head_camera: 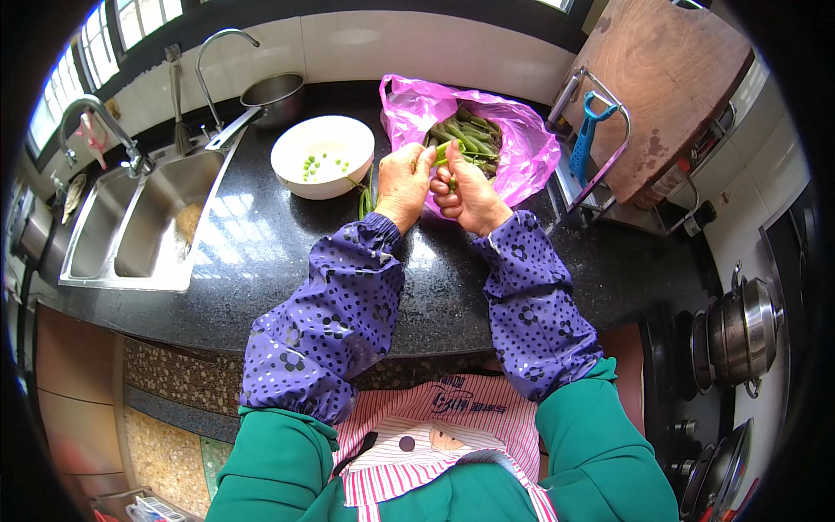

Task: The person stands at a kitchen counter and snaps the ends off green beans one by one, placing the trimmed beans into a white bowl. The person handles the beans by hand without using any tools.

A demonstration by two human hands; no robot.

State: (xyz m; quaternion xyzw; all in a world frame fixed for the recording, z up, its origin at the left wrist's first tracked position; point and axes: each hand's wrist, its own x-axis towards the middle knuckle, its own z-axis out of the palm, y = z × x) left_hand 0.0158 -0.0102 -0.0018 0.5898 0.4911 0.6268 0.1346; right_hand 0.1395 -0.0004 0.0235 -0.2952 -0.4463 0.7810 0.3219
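My left hand and my right hand meet over the near edge of a pink plastic bag, fingers pinching a green pea pod between them. Some green also shows within the curled fingers of my right hand. The bag stands open with many pea pods inside. Left of it, a white bowl holds several loose green peas. A few empty-looking green pods lie on the counter between the bowl and my left hand, partly hidden by it.
The black countertop carries a double steel sink at left and a steel bowl behind the white one. At right are a wooden cutting board, a blue peeler in a metal rack, and a steel pot.
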